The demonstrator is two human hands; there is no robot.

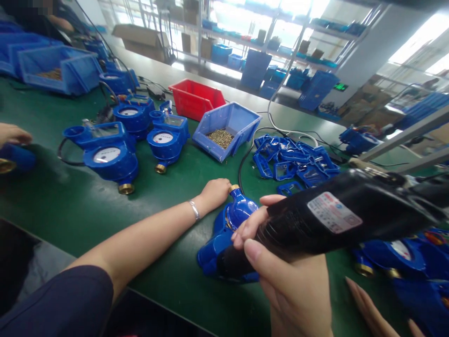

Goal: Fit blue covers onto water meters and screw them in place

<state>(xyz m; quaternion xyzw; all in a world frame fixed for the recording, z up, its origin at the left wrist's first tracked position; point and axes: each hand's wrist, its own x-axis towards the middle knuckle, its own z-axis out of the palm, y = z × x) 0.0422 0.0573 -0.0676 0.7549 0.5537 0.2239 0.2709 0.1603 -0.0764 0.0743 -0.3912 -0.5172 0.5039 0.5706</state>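
In my right hand (291,276) is a black electric screwdriver (308,224) with a white label, fingers closed around its body. Its dark front end points down at a blue water meter (242,208) on the green table; the tip is hidden. My left hand (216,191), with a silver bracelet at the wrist, grips the same meter by its brass pipe end (234,188); the fingertips are partly out of sight. Beyond the meter lies a pile of blue plastic frames (294,159). A pale blue bin (242,119) holds small brass-coloured screws (220,137).
Several assembled water meters (108,157) stand to the left, near a red bin (196,96) and larger blue bins (80,70). Other people's hands (16,135) show at the left edge and lower right. More meters (400,250) lie at right. Cables (242,164) cross the table.
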